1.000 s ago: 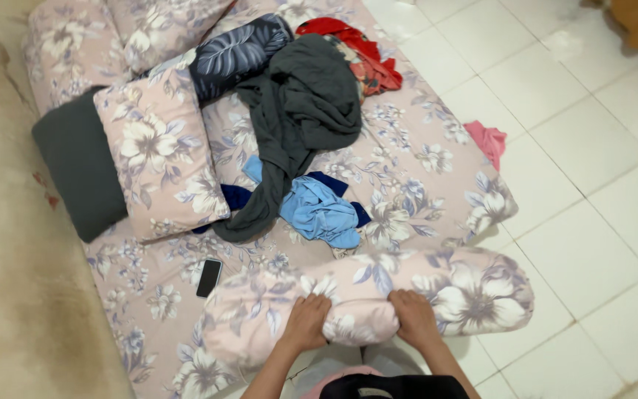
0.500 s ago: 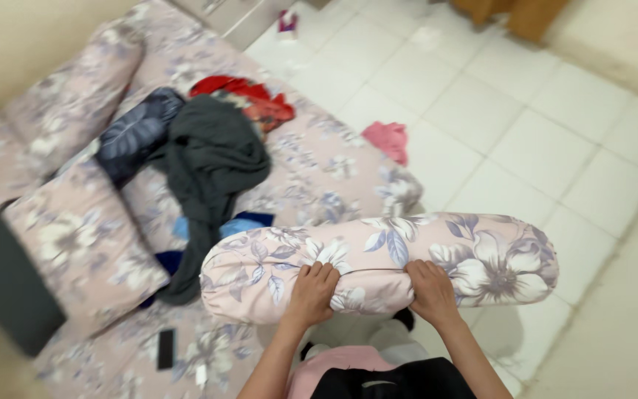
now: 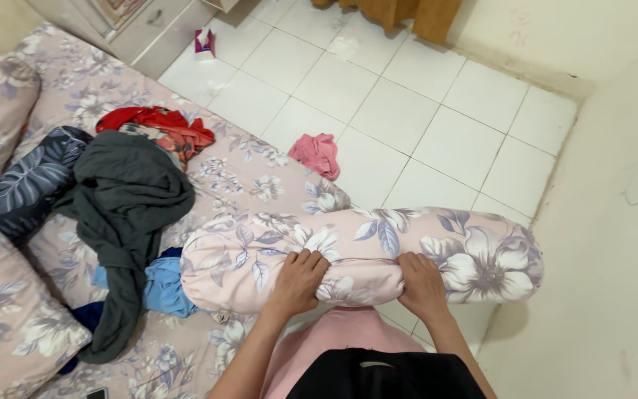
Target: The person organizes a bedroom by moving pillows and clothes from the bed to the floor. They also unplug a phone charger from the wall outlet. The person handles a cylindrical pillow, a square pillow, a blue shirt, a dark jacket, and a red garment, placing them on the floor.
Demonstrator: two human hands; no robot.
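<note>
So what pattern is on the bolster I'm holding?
Pale pink bolster with large white and grey-blue flowers; the head view shows it.

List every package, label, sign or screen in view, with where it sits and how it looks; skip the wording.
Small box: on the white tiled floor at the top of the view, beyond the mattress; boxy, pink and purple with white at its top, perhaps a tissue box.
Phone: on the floral mattress sheet at the bottom edge, left of the person's left arm; only a dark corner shows, screen not lit.
No signs or loose labels show.
</note>
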